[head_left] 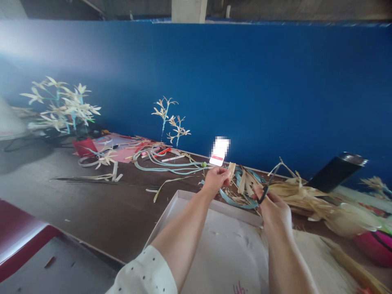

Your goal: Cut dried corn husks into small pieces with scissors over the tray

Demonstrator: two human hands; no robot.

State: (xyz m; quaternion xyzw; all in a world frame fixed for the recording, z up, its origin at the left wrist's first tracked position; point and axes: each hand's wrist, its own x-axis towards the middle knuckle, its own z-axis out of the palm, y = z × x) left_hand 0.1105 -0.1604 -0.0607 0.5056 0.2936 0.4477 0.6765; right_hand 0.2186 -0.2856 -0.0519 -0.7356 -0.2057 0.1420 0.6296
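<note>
My left hand (215, 180) pinches a small strip of dried husk (232, 169) above the far rim of a shallow white box (232, 214). To its right, my right hand (275, 209) is closed around scissors with black handles (263, 195), whose blades point up and away from me. Between and behind my hands lie husk scraps (246, 182) and a pale blue band (228, 199). A heap of long dried husks (301, 192) spreads to the right of my right hand.
Husk flowers on blue stems (163, 112) stand against the blue wall (260, 90), with a larger bunch (73, 106) at left. A bright phone (219, 151), coiled pale blue cords (171, 166) and a tilted black bottle (335, 171) line the table's back. Something pink (375, 247) sits at right.
</note>
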